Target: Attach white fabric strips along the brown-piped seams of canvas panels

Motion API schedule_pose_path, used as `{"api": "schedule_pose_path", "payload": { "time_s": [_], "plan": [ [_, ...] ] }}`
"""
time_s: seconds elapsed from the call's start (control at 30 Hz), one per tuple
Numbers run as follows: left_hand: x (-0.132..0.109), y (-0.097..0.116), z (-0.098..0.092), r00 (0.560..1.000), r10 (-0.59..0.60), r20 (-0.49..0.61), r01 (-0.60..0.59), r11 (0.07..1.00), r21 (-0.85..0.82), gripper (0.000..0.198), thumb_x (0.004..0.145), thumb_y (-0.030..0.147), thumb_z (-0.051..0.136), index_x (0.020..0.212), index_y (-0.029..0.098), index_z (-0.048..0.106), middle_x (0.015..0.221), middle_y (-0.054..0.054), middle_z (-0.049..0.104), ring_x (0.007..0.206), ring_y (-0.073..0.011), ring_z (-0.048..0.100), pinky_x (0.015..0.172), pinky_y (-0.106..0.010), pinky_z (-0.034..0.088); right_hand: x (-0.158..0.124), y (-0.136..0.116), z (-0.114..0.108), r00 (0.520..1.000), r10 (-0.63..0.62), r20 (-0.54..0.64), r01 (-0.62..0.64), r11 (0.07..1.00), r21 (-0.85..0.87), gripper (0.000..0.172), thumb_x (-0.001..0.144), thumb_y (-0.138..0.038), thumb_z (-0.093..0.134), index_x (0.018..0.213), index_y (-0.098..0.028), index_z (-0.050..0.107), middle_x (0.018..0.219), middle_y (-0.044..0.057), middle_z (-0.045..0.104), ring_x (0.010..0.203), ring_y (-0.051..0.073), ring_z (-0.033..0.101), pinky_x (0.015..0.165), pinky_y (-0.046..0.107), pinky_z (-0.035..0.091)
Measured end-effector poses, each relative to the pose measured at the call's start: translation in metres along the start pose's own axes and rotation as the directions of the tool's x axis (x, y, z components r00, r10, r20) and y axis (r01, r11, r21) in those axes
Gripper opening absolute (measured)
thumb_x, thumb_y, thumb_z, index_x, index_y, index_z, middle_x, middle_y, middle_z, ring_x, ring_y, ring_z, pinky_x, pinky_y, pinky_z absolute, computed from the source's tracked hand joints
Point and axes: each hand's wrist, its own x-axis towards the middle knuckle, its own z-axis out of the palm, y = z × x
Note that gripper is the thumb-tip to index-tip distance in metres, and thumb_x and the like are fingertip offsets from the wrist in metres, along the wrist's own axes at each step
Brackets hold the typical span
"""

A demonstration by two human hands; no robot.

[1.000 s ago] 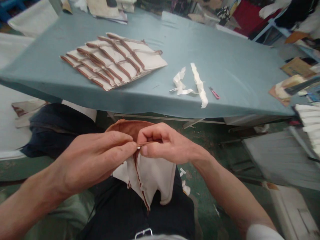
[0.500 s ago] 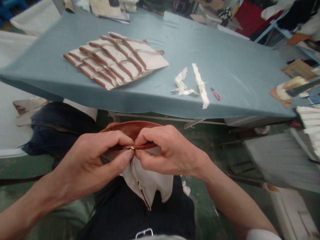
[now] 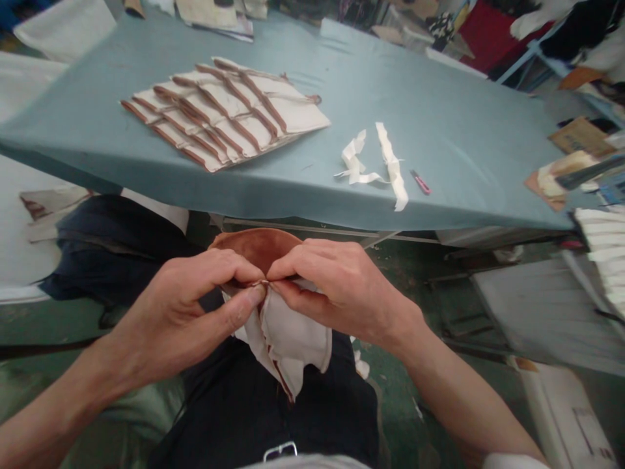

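A cream fabric piece with brown edging [image 3: 297,319] hangs in front of my body, its brown inner side showing behind my fingers. My left hand [image 3: 200,312] pinches its top edge between thumb and forefinger. Right beside it, the fingertips of my right hand [image 3: 336,286] pinch the same edge, almost touching the left ones. Whatever small part lies between the fingertips is mostly hidden.
On the blue-covered table [image 3: 439,130] lie overlapping cream pieces with brown edges [image 3: 229,117], crumpled white strips [image 3: 390,166] and a small pink tool [image 3: 420,182]. A dark blue cloth [image 3: 112,247] is at the left. A grey surface [image 3: 527,312] stands right.
The fingers of my right hand have straightened a little and shifted along the edge. The fabric's lower flaps have swung slightly up and more of its brown inner side shows.
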Motion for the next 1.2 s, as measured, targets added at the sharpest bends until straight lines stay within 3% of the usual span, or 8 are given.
{"api": "schedule_pose_path", "payload": {
  "time_s": [0.2,0.33,0.43,0.73,0.93,1.07,1.2],
  "plan": [
    [0.001,-0.007,0.003,0.997,0.053,0.048,-0.055,0.998,0.029,0.018,0.099,0.020,0.061,0.090,0.021,0.076,0.082,0.003,0.079,0.073,-0.0114,0.071,0.072,-0.021,0.051,-0.004,0.000,-0.001,0.997,0.020,0.070,-0.013,0.995,-0.094,0.022,0.110,-0.022,0.055,0.104,-0.018,0.076,0.099,0.006,0.086,0.087,0.016,0.076,0.076,0.027,0.052],
    [0.001,-0.005,0.008,0.997,0.073,-0.005,-0.073,0.997,-0.010,0.017,0.098,0.018,0.062,0.086,0.021,0.074,0.078,0.005,0.076,0.069,-0.0096,0.067,0.068,-0.020,0.049,-0.004,-0.002,0.005,1.000,-0.006,0.000,0.006,0.977,-0.214,0.026,0.106,-0.018,0.053,0.092,-0.017,0.074,0.088,0.004,0.084,0.078,0.016,0.075,0.067,0.028,0.045],
    [0.003,0.001,0.011,1.000,0.022,-0.004,-0.022,0.999,-0.036,0.020,0.097,0.021,0.059,0.081,0.021,0.072,0.072,0.005,0.072,0.064,-0.0097,0.063,0.063,-0.021,0.046,-0.003,-0.004,0.007,1.000,-0.006,-0.029,-0.003,0.960,-0.280,0.027,0.103,-0.017,0.050,0.087,-0.019,0.071,0.083,0.004,0.082,0.075,0.017,0.073,0.063,0.029,0.040],
    [0.002,-0.004,0.014,0.981,-0.090,0.173,0.120,0.978,-0.170,0.022,0.094,0.023,0.058,0.073,0.020,0.061,0.060,0.009,0.050,0.049,-0.0071,0.044,0.045,-0.017,0.035,-0.004,0.001,0.007,0.997,0.066,0.027,-0.064,0.996,-0.065,0.018,0.096,-0.019,0.049,0.089,-0.020,0.065,0.079,0.002,0.073,0.071,0.015,0.063,0.064,0.027,0.039],
    [0.008,-0.002,0.020,0.985,-0.123,0.120,0.150,0.955,-0.256,0.026,0.087,0.029,0.058,0.062,0.022,0.054,0.052,0.010,0.042,0.043,-0.0070,0.036,0.039,-0.018,0.029,0.000,0.000,0.003,0.988,0.110,0.108,-0.121,0.988,0.096,0.014,0.094,-0.018,0.050,0.088,-0.020,0.062,0.079,0.000,0.071,0.066,0.010,0.057,0.065,0.025,0.037],
    [0.010,0.001,0.021,0.986,-0.147,0.079,0.160,0.967,-0.199,0.025,0.083,0.029,0.056,0.059,0.021,0.055,0.051,0.008,0.047,0.045,-0.0083,0.042,0.041,-0.018,0.033,0.000,-0.002,0.004,0.986,0.112,0.123,-0.114,0.993,0.011,0.015,0.096,-0.018,0.051,0.088,-0.019,0.063,0.080,0.002,0.073,0.071,0.014,0.062,0.067,0.027,0.038],
    [0.009,0.003,0.019,0.994,-0.100,0.031,0.102,0.992,-0.070,0.023,0.085,0.027,0.054,0.065,0.020,0.062,0.054,0.006,0.053,0.047,-0.0094,0.047,0.043,-0.019,0.036,-0.002,-0.001,0.003,0.983,0.133,0.127,-0.128,0.991,-0.044,0.015,0.098,-0.018,0.052,0.089,-0.021,0.064,0.083,0.003,0.076,0.075,0.016,0.065,0.068,0.029,0.040]
  ]
}}
